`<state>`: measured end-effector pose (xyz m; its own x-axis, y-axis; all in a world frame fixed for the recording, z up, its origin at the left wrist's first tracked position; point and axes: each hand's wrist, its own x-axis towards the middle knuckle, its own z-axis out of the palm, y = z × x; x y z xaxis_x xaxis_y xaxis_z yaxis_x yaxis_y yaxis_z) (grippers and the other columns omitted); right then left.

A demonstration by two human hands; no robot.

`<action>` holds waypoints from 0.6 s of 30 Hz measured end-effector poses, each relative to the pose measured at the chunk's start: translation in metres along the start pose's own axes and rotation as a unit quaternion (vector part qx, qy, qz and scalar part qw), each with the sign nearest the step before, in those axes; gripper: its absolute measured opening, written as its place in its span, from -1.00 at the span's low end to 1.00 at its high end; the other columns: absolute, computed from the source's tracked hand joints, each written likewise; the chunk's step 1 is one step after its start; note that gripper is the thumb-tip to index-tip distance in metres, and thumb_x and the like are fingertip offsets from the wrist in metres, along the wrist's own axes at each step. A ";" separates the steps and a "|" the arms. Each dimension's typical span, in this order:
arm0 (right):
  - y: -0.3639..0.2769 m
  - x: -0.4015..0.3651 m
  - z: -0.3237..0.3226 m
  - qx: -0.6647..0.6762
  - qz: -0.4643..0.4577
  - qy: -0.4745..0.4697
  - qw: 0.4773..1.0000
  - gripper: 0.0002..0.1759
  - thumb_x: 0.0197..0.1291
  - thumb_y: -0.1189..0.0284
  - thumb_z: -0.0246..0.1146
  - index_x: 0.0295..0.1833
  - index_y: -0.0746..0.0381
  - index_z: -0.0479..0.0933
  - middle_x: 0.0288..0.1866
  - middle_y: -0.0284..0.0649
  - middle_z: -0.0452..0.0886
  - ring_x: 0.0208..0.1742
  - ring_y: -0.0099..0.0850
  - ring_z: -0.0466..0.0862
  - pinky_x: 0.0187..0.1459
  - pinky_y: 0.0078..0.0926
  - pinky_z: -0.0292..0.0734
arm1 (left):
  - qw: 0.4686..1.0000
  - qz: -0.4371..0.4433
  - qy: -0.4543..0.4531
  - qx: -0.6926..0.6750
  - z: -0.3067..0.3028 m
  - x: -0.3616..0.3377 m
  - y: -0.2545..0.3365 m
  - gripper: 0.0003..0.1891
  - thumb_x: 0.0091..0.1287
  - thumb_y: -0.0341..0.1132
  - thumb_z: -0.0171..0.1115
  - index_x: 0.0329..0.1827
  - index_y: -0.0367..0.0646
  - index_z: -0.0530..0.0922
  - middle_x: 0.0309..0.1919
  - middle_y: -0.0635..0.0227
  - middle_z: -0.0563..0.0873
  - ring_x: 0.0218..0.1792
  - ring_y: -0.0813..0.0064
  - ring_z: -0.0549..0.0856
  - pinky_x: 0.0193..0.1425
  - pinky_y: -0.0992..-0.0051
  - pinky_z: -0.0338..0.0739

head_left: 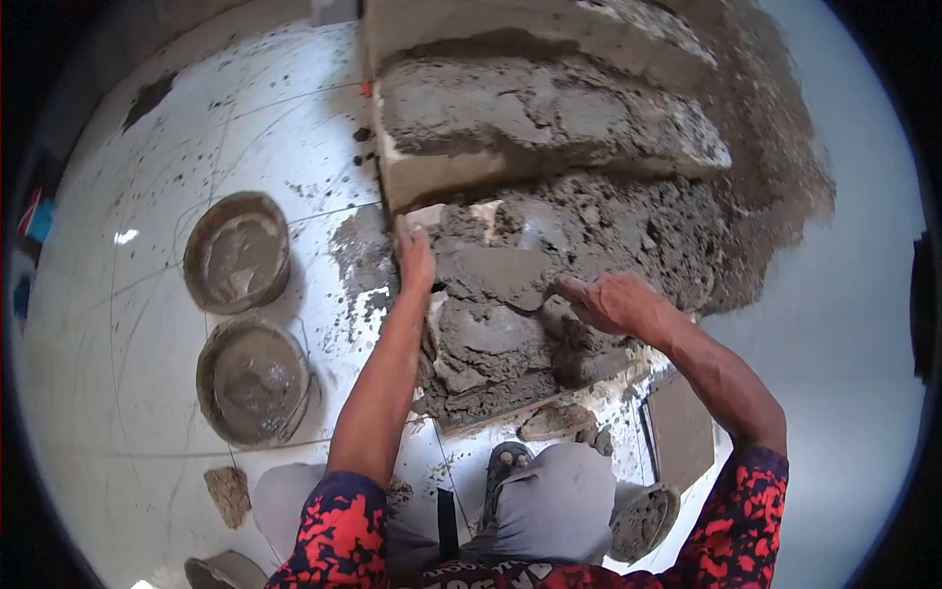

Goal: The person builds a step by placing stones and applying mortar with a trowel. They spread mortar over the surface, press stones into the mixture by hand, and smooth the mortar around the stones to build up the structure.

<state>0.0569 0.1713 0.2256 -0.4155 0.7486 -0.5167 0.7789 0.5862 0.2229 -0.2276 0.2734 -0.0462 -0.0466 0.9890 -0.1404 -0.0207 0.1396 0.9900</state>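
As I read the head view, both hands are on the mortar [491, 280] heaped below the step [549, 118].

Left hand [414, 257]: fingers straight and together, gripping nothing, palm flat against the heap's left edge. Fingertips point up toward the step.

Right hand [613, 302]: fingers curled in, thumb stretched left onto the wet slab. I can't tell if it grips anything. The shiny grey patch just above the thumb may be a trowel blade, but the view is too smeared to say.

The mortar sits between the two hands and touches both. It runs on past the fingertips up to the step's face.

Left of the left fingers, well apart, two round pans stand on the floor [147, 324]: far pan [237, 250] and near pan [253, 381], both coated grey. There is splatter on the floor between them and the left hand.

Below the right wrist a dark tile [682, 432] lies flat, with a third pan [643, 520] just below it by the knee. Below both hands, a sandalled foot [505, 461] sits at the heap's near edge. A loose lump [228, 491] lies below the near pan.
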 end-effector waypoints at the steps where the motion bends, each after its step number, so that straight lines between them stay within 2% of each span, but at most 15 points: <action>1: 0.002 -0.006 0.006 0.031 0.001 0.016 0.999 -0.53 0.31 0.21 0.02 0.32 -0.01 0.26 -0.52 -0.02 0.57 -0.46 -0.02 0.61 -0.43 -0.06 0.50 | 1.000 0.008 -0.021 0.001 0.000 0.000 -0.001 -0.38 0.44 -0.06 -0.16 0.45 -0.25 0.07 0.39 -0.07 0.21 0.42 0.05 0.18 0.45 0.32 0.06; 2: 0.008 -0.016 0.012 0.058 0.009 0.032 0.998 -0.55 0.31 0.22 0.02 0.30 0.00 0.27 -0.54 -0.03 0.56 -0.47 -0.03 0.61 -0.45 -0.08 0.50 | 0.985 0.012 0.166 0.056 0.036 -0.007 -0.005 -0.38 0.43 -0.06 -0.14 0.43 -0.30 0.10 0.38 -0.08 0.22 0.42 0.06 0.18 0.46 0.31 0.04; 3: 0.018 -0.025 0.023 0.059 0.035 0.032 0.997 -0.55 0.31 0.22 0.02 0.30 0.00 0.27 -0.54 -0.03 0.56 -0.47 -0.03 0.61 -0.45 -0.08 0.50 | 0.982 0.023 0.179 0.061 0.037 -0.012 0.009 -0.37 0.43 -0.07 -0.13 0.43 -0.31 0.10 0.39 -0.07 0.20 0.43 0.07 0.16 0.47 0.32 0.01; 4: 0.026 -0.032 0.038 0.066 0.046 0.053 0.995 -0.56 0.30 0.21 0.04 0.27 0.02 0.28 -0.49 -0.01 0.57 -0.45 -0.01 0.61 -0.42 -0.07 0.50 | 0.986 0.040 0.157 0.036 0.037 -0.025 0.034 -0.38 0.44 -0.08 -0.14 0.43 -0.33 0.09 0.41 -0.06 0.17 0.44 0.09 0.15 0.48 0.34 -0.01; 6: 0.033 -0.046 0.054 0.079 0.062 0.077 0.992 -0.57 0.28 0.20 0.06 0.23 0.04 0.29 -0.45 0.00 0.59 -0.43 0.00 0.61 -0.40 -0.06 0.51 | 0.986 0.044 0.149 0.058 0.040 -0.027 0.041 -0.37 0.44 -0.08 -0.16 0.45 -0.32 0.03 0.43 -0.05 0.13 0.45 0.11 0.11 0.48 0.36 -0.03; 8: 0.047 -0.063 0.066 0.146 0.160 0.096 0.972 -0.71 0.30 0.27 0.04 0.05 0.17 0.30 -0.40 0.00 0.57 -0.37 -0.01 0.63 -0.42 -0.10 0.52 | 0.984 0.025 0.165 0.065 0.039 -0.028 0.041 -0.36 0.45 -0.08 -0.18 0.47 -0.28 -0.02 0.44 -0.03 0.11 0.45 0.10 0.12 0.48 0.37 -0.02; 9: 0.068 -0.066 0.094 0.160 0.170 0.185 0.955 -0.74 0.26 0.32 0.09 -0.04 0.19 0.28 -0.38 0.04 0.56 -0.32 0.04 0.62 -0.35 -0.06 0.51 | 0.983 0.017 0.164 0.079 0.040 -0.028 0.043 -0.35 0.46 -0.07 -0.20 0.49 -0.26 -0.06 0.45 -0.03 0.08 0.45 0.10 0.12 0.48 0.38 -0.03; 10: 0.093 -0.068 0.107 0.191 0.206 0.172 0.944 -0.71 0.19 0.36 0.13 -0.02 0.21 0.28 -0.31 0.10 0.57 -0.27 0.10 0.60 -0.25 -0.03 0.49 | 0.983 0.015 0.164 0.083 0.040 -0.030 0.043 -0.35 0.46 -0.07 -0.20 0.49 -0.26 -0.06 0.45 -0.03 0.08 0.45 0.10 0.12 0.48 0.38 -0.03; 11: 0.108 -0.073 0.106 0.212 0.241 0.212 0.923 -0.71 0.15 0.40 0.14 -0.05 0.25 0.31 -0.28 0.15 0.57 -0.21 0.14 0.58 -0.18 0.00 0.46 | 0.985 0.020 0.156 0.077 0.040 -0.032 0.044 -0.36 0.47 -0.06 -0.22 0.49 -0.26 -0.06 0.46 -0.03 0.07 0.45 0.09 0.11 0.48 0.38 -0.04; 13: 0.147 -0.062 0.122 0.200 0.297 0.250 0.900 -0.73 0.11 0.44 0.13 -0.07 0.27 0.34 -0.28 0.16 0.58 -0.20 0.13 0.59 -0.17 0.01 0.45 | 0.985 0.029 0.156 0.074 0.041 -0.036 0.055 -0.36 0.47 -0.05 -0.24 0.49 -0.26 -0.06 0.46 -0.03 0.06 0.46 0.09 0.11 0.48 0.38 -0.04; 14: 0.167 -0.046 0.123 0.204 0.293 0.253 0.899 -0.73 0.11 0.44 0.13 -0.07 0.27 0.34 -0.28 0.16 0.58 -0.20 0.13 0.59 -0.17 0.01 0.45 | 0.986 0.012 0.153 0.072 0.043 -0.040 0.063 -0.36 0.47 -0.04 -0.26 0.49 -0.26 -0.07 0.46 -0.02 0.06 0.46 0.09 0.11 0.48 0.38 -0.04; 16: 0.197 -0.021 0.124 0.163 0.248 0.218 0.929 -0.71 0.14 0.47 0.10 -0.02 0.33 0.36 -0.31 0.18 0.58 -0.21 0.12 0.59 -0.22 0.02 0.47 | 0.986 -0.006 0.149 0.075 0.043 -0.042 0.064 -0.36 0.48 -0.03 -0.27 0.49 -0.25 -0.07 0.46 -0.02 0.05 0.46 0.09 0.11 0.48 0.38 -0.04; 18: 0.181 0.003 0.107 0.150 0.258 0.185 0.936 -0.70 0.15 0.49 0.06 0.01 0.35 0.36 -0.33 0.18 0.58 -0.24 0.12 0.60 -0.25 0.02 0.48 | 0.984 0.014 0.157 0.083 0.043 -0.038 0.056 -0.36 0.48 -0.04 -0.28 0.49 -0.24 -0.07 0.46 -0.01 0.05 0.46 0.09 0.10 0.48 0.38 -0.05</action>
<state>0.2468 0.2462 0.1756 -0.0385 0.9968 -0.0699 0.9947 0.0449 0.0927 -0.1844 0.2461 0.0153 -0.3512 0.9325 -0.0839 0.1464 0.1432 0.9788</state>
